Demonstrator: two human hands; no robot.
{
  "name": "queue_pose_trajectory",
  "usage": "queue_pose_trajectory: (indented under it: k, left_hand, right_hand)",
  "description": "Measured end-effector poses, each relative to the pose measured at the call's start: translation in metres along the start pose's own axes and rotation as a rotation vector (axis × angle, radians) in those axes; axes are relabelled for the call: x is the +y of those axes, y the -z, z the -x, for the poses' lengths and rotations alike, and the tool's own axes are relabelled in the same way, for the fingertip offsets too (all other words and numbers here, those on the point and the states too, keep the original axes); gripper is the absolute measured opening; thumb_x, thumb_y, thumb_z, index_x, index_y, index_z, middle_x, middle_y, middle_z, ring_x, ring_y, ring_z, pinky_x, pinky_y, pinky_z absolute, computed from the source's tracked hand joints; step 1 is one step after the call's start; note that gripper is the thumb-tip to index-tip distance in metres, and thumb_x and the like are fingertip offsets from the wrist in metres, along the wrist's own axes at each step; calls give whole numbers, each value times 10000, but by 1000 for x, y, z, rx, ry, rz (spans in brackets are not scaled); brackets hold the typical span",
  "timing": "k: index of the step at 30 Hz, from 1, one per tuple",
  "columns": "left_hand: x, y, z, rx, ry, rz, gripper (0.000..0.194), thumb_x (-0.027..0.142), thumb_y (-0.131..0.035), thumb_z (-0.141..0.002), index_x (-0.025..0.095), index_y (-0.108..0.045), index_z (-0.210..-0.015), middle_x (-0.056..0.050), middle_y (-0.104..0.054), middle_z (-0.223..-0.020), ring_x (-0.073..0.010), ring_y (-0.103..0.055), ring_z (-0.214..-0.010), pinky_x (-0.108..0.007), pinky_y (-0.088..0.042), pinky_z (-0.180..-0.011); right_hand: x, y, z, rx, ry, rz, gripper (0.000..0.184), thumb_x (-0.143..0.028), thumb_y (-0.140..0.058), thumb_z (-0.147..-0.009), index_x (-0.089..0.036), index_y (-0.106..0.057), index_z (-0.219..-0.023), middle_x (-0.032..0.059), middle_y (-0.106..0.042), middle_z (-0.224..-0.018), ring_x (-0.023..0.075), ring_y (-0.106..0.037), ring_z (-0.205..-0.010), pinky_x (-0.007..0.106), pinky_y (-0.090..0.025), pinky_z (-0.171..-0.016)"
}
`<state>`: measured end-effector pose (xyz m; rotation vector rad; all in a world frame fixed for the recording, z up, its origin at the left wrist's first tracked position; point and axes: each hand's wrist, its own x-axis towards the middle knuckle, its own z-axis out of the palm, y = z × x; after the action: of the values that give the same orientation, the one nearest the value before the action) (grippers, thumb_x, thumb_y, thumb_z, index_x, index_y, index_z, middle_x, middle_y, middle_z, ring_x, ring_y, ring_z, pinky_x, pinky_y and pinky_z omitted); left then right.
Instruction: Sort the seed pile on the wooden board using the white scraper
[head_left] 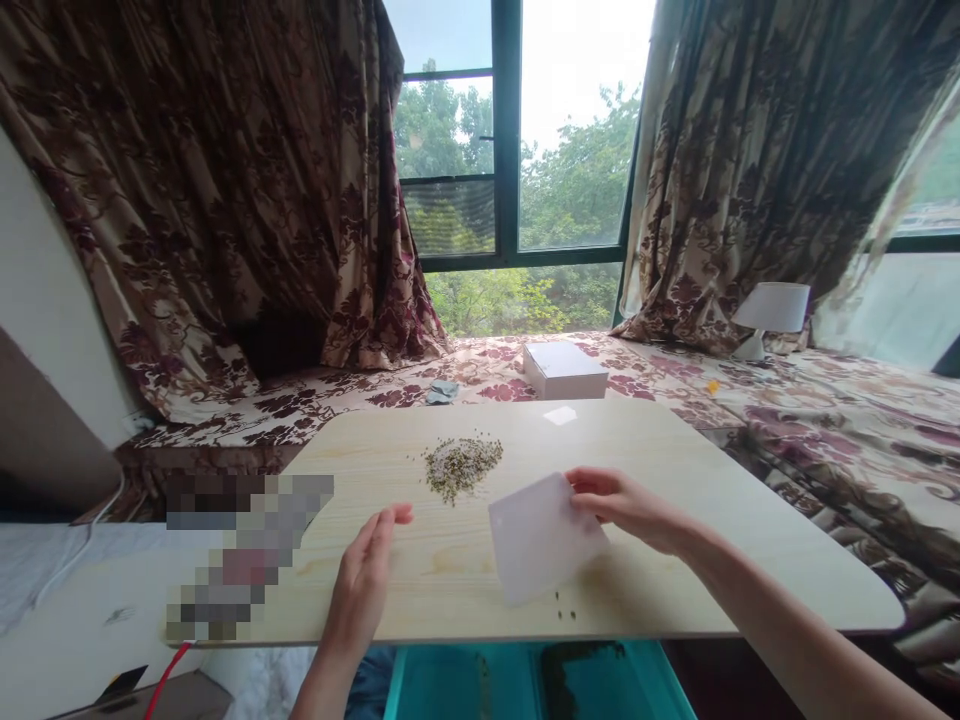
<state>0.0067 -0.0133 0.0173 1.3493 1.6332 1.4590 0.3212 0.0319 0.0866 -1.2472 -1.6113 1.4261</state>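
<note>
My right hand [611, 505] pinches a thin white sheet [540, 545] by its upper right edge, tilted just above the tabletop. Whether it is paper or plastic I cannot tell. On the left, my left hand [364, 575] is held over the table with its fingers stretched out and holds nothing. A loose heap of small green beans mixed with whitish grains [461, 465] lies on the pale wooden table [660, 580], beyond and between both hands. A few stray green beans [566, 608] rest near the front edge, below the sheet.
Below the table's front edge sits a teal divided container [450, 690], with dark green contents in its right compartment. A white box [566, 372], a grey-blue cloth [442, 391] and a white lamp [772, 310] stand or lie beyond. A blurred-out object [251, 560] covers the table's left side.
</note>
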Motion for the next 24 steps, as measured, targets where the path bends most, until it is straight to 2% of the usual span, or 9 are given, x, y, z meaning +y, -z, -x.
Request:
queue_pose_trajectory:
  k: [3,6,10,12,16,19,21,24]
  left_hand:
    - [1,0,0,2,-2,-2,529,635,-425,-848,201,-698,-978,-76,-714,-1093,-245,-604,-1110,-386,-438,-1018]
    - [2,1,0,-8,15,-12,541,645,-418,-843,198,-697,-965,-83,-709,-1109,-249,-593,-1128,-392,-428,-1028]
    - [6,-1,1,-38,5,-16,543,639,-421,-843,184,-688,-976,-99,-692,-1145,-253,-580,-1153,-389,-429,-1024]
    - [9,-2,1,-45,4,-15,527,623,-436,-845,177,-687,-969,-109,-695,-1119,-256,-584,-1145,-392,-436,-1014]
    - [13,-5,2,-48,-3,-6,500,597,-447,-850,171,-679,-969,-107,-692,-1083,-240,-599,-1110,-366,-457,-989]
    - [14,-6,2,-50,-16,-17,484,581,-445,-855,168,-673,-963,-110,-682,-1090,-237,-592,-1111,-362,-449,-992]
    - [13,-6,2,-55,-22,-27,473,568,-441,-861,169,-670,-969,-110,-677,-1096,-237,-586,-1112,-369,-438,-998]
    - [12,-5,2,-64,-40,-31,454,549,-435,-871,174,-671,-973,-99,-680,-1074,-235,-582,-1104,-372,-427,-1000]
  right_hand:
    - [11,10,12,40,-35,3,281,-382,-706,-641,-184,-702,-841,25,-668,-799,167,-578,-700,266,-433,-602]
    - [18,9,27,5,-42,-15,284,-402,-734,-653,-191,-715,-844,36,-688,-837,181,-588,-742,268,-443,-629]
    - [19,9,45,-49,-64,-34,295,-419,-762,-661,-192,-734,-849,52,-707,-835,194,-610,-747,281,-466,-646]
    - [18,11,44,1,-59,-52,317,-428,-780,-641,-193,-738,-850,63,-715,-829,204,-628,-736,296,-486,-640]
    - [17,15,13,292,57,-161,390,-430,-787,-608,-198,-721,-914,96,-737,-899,240,-669,-778,350,-536,-680]
    - [20,8,-20,489,105,-222,324,-344,-756,-618,-188,-699,-896,99,-743,-873,236,-682,-753,357,-554,-660]
    - [23,-1,-36,555,92,-258,274,-273,-716,-637,-184,-686,-894,92,-745,-871,216,-685,-730,325,-556,-627]
    - [29,-14,-48,587,86,-267,263,-227,-672,-651,-177,-683,-909,82,-750,-869,197,-689,-709,274,-548,-564]
